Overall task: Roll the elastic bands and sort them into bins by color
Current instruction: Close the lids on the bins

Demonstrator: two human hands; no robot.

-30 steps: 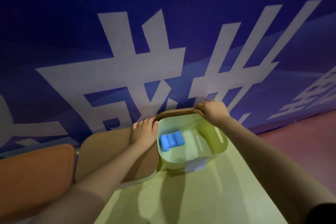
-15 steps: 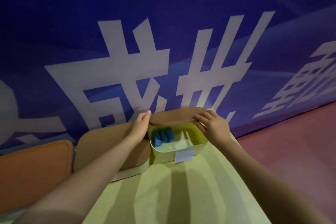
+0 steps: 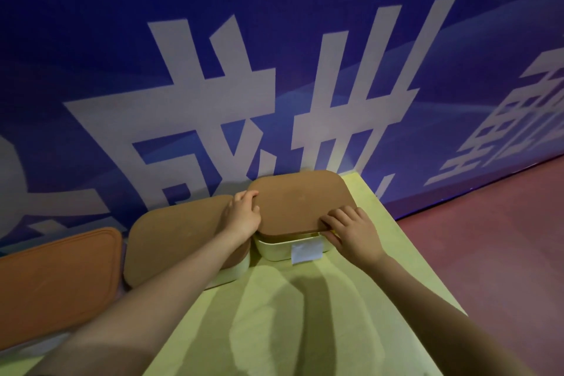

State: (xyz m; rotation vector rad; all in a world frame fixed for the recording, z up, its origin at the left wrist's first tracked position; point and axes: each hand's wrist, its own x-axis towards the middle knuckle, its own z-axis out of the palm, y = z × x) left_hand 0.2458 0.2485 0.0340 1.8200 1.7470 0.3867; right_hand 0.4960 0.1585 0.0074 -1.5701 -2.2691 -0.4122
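Worktop [image 3: 290, 314] of pale yellow-green lies bare nearest us, below both forearms. Beyond it our left hand [image 3: 241, 217] curls its fingers on the left edge of the rounded brown lid [image 3: 300, 201], while our right hand [image 3: 351, 230] presses its near right corner, thumb against the cream plastic bin with a white label [image 3: 305, 249]. The lid covers that bin between our hands, so we cannot see any elastic bands; we judge them stored inside. Left of our left hand sit another brown-lidded bin [image 3: 180, 238] and an orange lid [image 3: 58, 281]. Closing looks nearly done; little seems left.
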